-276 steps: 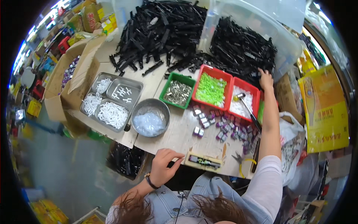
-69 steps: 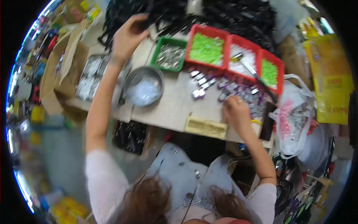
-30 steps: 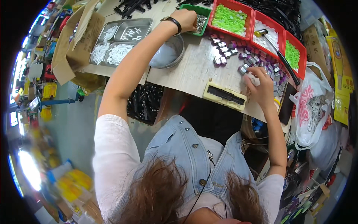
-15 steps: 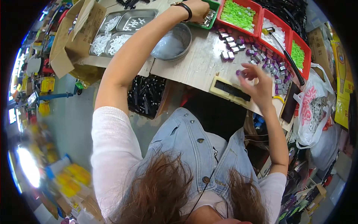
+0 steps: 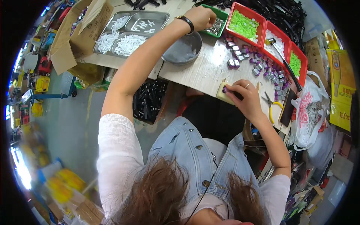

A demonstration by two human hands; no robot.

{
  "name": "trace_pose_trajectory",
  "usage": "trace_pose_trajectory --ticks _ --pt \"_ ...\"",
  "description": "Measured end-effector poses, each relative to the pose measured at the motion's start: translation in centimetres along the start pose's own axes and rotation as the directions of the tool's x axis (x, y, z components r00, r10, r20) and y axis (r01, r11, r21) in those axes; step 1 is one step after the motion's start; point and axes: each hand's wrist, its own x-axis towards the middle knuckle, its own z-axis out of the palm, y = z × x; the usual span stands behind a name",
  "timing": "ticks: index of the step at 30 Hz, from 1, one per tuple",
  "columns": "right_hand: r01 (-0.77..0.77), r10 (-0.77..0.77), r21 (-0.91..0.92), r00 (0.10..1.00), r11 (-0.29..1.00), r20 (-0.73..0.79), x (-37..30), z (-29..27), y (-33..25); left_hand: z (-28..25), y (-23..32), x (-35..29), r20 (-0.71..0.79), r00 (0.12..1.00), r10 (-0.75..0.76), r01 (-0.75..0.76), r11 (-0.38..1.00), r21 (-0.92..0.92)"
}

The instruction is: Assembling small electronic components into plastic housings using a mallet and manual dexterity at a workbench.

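My left hand (image 5: 200, 17) reaches to the far side of the bench, over the near left edge of a green tray (image 5: 224, 16) that holds small metal parts (image 5: 215, 28). Its fingers are curled together; whatever they grip is hidden. My right hand (image 5: 245, 98) is low over the bench's near edge, thumb and fingers pinched on a small purple piece (image 5: 225, 90). That piece is at a cream-coloured block (image 5: 222, 96), partly covered by the hand. Beyond it, several purple-and-silver pieces (image 5: 258, 71) are scattered on the bench.
A round metal bowl (image 5: 183, 50) and a compartment tray (image 5: 129, 33) of white sticks stand left. Red bins (image 5: 265, 35) hold green and white bits; a black-handled tool (image 5: 290, 69) lies across them. Yellow-handled pliers (image 5: 275, 108) and a plastic bag (image 5: 311, 108) are right.
My right hand has come down and left with the purple piece, from above the bench to the cream block. My left hand stays at the green tray. The pliers now show fully.
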Motion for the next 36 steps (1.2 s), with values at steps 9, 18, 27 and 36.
trace_pose_trajectory --ticks 9,18,27,36 --pt "-0.23 0.22 -0.368 0.973 0.901 -0.071 16.4 -4.5 13.2 0.0 2.3 1.7 0.237 0.966 -0.102 0.03 0.956 0.291" --pt "-0.249 0.228 -0.426 0.968 0.87 -0.101 18.6 -4.3 14.8 -2.1 1.7 3.5 0.291 0.937 0.195 -0.226 0.971 0.076" --pt "-0.176 0.142 -0.042 0.893 0.983 -0.427 18.4 -3.9 16.1 -3.8 3.4 0.9 -0.166 0.972 -0.165 0.098 0.931 -0.351" --pt "-0.037 0.409 0.776 0.865 0.63 -0.291 0.6 -2.2 -3.9 -1.8 21.1 -13.6 0.183 0.882 -0.433 0.177 -0.054 -0.983"
